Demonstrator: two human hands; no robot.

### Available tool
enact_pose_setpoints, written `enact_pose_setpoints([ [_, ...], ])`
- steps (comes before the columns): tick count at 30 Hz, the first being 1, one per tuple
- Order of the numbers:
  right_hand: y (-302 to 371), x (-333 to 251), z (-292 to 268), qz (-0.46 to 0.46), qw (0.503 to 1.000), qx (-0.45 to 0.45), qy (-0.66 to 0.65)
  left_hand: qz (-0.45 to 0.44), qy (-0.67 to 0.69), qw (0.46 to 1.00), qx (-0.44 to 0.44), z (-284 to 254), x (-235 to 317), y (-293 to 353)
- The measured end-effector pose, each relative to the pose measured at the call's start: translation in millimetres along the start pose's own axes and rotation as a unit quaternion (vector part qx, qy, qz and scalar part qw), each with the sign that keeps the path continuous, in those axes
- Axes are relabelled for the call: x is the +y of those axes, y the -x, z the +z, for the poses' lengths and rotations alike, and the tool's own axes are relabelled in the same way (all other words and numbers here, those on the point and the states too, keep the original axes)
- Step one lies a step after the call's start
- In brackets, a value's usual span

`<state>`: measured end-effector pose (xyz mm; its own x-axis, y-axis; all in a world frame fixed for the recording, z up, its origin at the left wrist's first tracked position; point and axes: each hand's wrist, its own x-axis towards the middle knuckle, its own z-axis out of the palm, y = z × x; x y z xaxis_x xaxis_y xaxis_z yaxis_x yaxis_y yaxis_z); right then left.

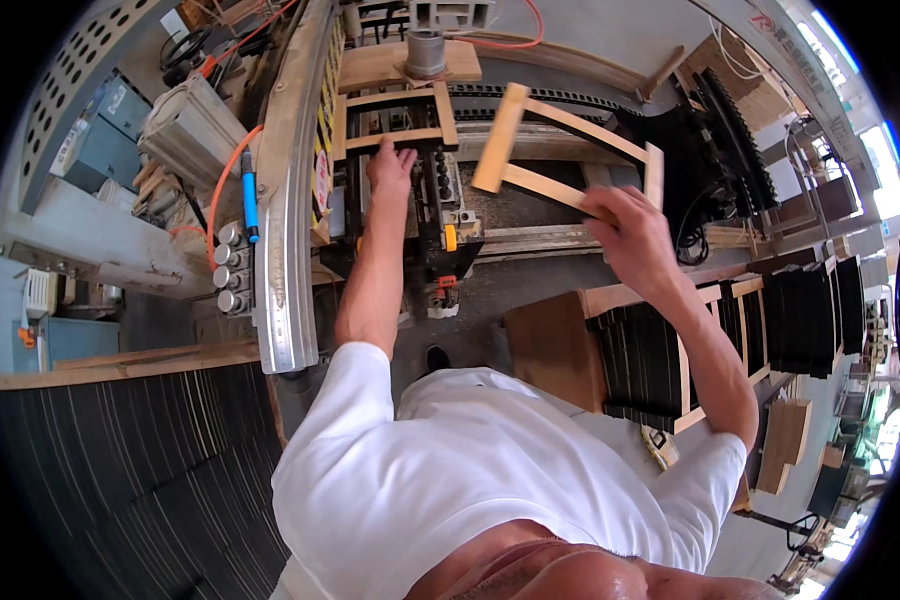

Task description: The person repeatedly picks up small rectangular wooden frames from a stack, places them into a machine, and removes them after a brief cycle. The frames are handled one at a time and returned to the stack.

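My left hand (391,168) reaches to the near rail of a light wooden frame (442,113) lying on the machine bed. Its fingertips touch that rail, and the visible fingers are apart. A second wooden frame (498,140), pale with dark edges, is held tilted in the air to the right of the machine. My right hand (632,228) is closed around the near right corner of this second frame. Part of that corner is hidden behind my fingers.
An aluminium beam (288,250) with round knobs (232,270) stands left of my left arm. A metal cylinder (426,56) sits above the bed. Stacked black-edged frames (642,360) are at right, and dark stacked panels (120,480) at lower left. An orange hose (220,190) runs along the beam.
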<state>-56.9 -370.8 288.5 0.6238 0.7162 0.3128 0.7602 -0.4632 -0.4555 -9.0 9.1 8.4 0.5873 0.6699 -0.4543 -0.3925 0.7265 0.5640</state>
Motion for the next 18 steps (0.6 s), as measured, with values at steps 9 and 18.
enact_pose_setpoints([
  [9,-109,28,186,-0.178,0.982,-0.065,-0.022,-0.047,-0.048,0.983,-0.168,-64,-21,122],
  [18,-119,49,236,-0.216,0.97,-0.113,-0.016,-0.014,0.031,0.979,-0.203,-64,-20,126],
])
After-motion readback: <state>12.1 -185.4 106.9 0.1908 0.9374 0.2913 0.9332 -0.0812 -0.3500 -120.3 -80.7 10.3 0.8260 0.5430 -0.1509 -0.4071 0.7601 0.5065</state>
